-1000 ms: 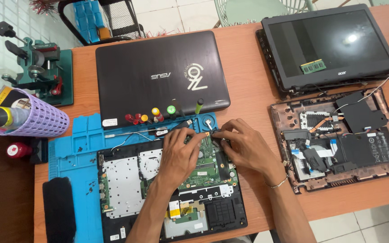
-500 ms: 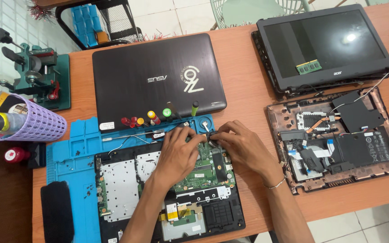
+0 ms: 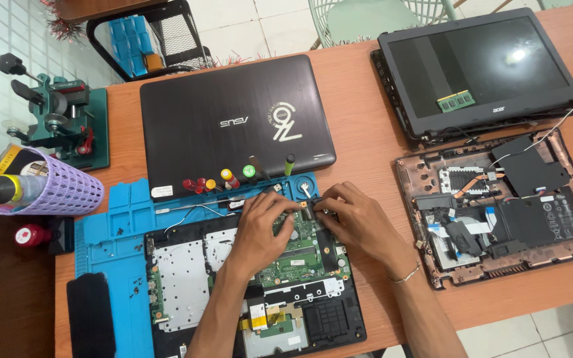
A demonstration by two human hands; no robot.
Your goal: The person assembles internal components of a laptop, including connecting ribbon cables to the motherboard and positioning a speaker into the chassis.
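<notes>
An opened black laptop base (image 3: 187, 278) lies on a blue repair mat (image 3: 111, 232) in front of me, its green circuit board (image 3: 296, 262) exposed. My left hand (image 3: 260, 229) rests fingers-down on the top of the board. My right hand (image 3: 353, 215) presses on a small part at the board's upper right edge, fingertips meeting the left hand's. Whether either hand pinches something small is hidden by the fingers. Several screwdrivers with coloured handles (image 3: 227, 180) lie just beyond my hands along the mat's top edge.
A closed dark laptop lid (image 3: 233, 122) lies behind the mat. On the right sit a second dismantled laptop base (image 3: 499, 205) and its screen (image 3: 479, 66) with a green memory stick (image 3: 455, 101). A purple basket (image 3: 54, 189) and a green vise (image 3: 58, 119) stand at the left.
Both hands have stayed on the top edge of the board with only slight finger shifts. The view has shifted slightly.
</notes>
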